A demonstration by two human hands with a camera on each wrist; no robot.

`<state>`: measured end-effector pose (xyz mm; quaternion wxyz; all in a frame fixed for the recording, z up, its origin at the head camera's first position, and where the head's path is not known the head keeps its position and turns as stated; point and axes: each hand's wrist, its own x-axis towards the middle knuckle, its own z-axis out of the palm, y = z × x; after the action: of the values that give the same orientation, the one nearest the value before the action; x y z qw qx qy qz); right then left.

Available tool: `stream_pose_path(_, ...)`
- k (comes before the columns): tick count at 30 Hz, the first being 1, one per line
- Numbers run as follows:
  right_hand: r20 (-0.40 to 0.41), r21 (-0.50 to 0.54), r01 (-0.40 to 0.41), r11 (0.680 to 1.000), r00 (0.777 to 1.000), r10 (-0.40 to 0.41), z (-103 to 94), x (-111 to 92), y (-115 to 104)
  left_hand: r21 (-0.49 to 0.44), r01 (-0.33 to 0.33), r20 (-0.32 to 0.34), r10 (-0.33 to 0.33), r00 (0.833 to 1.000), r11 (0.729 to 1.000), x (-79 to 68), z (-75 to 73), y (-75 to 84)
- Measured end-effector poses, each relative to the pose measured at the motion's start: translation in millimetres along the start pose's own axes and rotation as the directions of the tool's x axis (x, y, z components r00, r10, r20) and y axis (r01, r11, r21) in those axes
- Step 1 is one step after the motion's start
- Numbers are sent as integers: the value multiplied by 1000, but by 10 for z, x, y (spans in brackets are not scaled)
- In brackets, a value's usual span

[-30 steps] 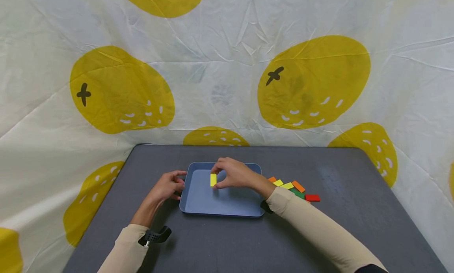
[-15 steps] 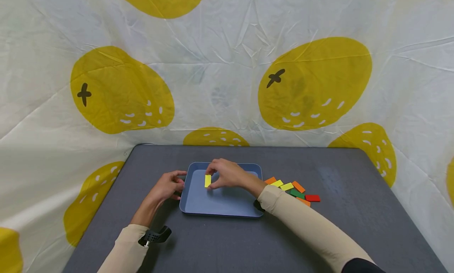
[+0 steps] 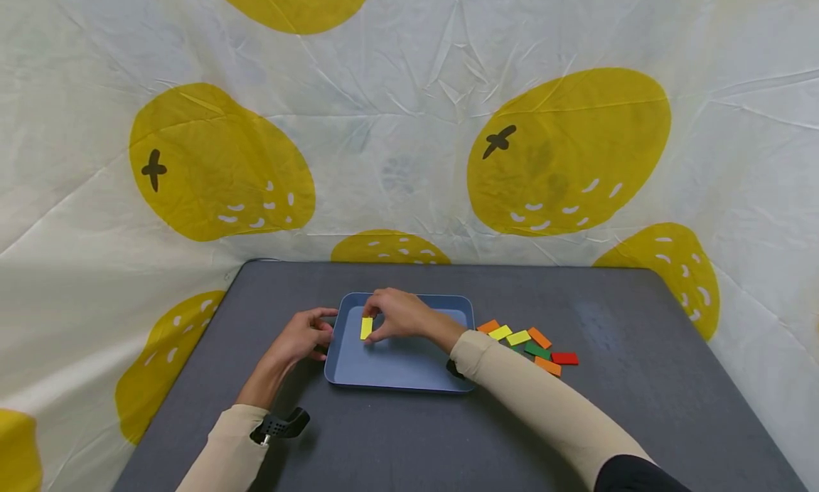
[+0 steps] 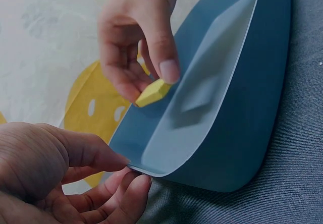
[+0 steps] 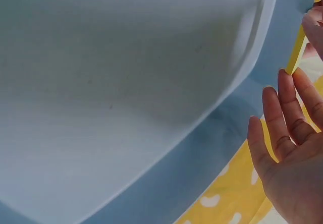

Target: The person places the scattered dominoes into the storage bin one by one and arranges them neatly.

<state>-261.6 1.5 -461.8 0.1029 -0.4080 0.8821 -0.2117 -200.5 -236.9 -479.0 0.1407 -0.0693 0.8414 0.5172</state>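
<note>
A yellow domino-like block is pinched lengthwise between the thumb and fingertips of my right hand. It hangs over the left part of a blue-grey tray. In the left wrist view the block is tilted above the tray floor, and a shadow lies beneath. My left hand holds the tray's left side, its thumb on the rim and its fingers curled below. The right wrist view has the block at the right edge, one end at the fingertips.
Right of the tray lies a loose group of flat blocks: orange, yellow, green and red. The dark grey table reaches back to a white curtain with yellow fruit shapes.
My right hand has moved left across the tray with the yellow block. More of the blocks on the right show from behind the sleeve. My left hand has stayed at the tray's side.
</note>
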Motion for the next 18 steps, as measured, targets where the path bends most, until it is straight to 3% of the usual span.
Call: stream_pose_path(18, 61, -109, -20, 994, 998, 26, 192, 144, 5, -6, -15, 18, 15, 1000, 1000, 2, -11, -15)
